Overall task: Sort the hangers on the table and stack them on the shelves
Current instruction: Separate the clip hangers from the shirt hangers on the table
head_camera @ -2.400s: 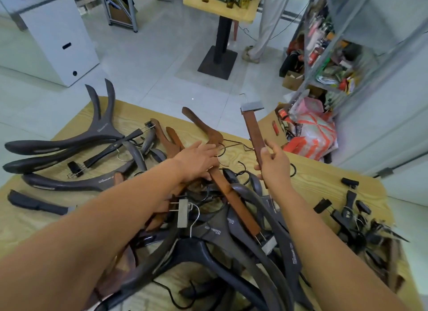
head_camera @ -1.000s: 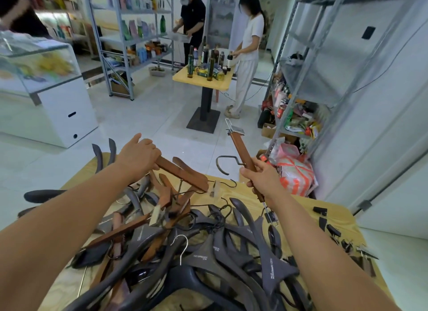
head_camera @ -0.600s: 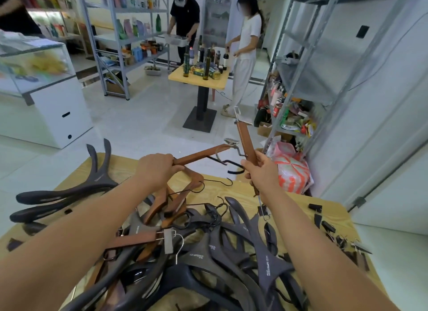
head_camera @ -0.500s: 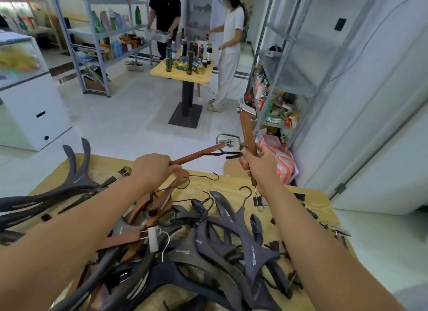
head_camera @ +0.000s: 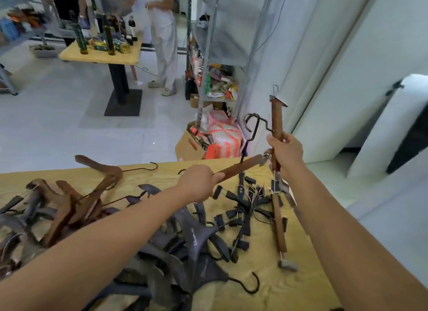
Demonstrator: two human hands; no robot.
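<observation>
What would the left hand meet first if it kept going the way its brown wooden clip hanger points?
Probably the right hand: the left hand aims its brown wooden clip hanger up and right, its tip close beside the upright wooden hanger held there. Depth is unclear.

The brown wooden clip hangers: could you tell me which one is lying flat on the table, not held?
The brown clip hanger lying lengthwise near the table's right edge; the other two are gripped, one in each hand, above the table.
</observation>
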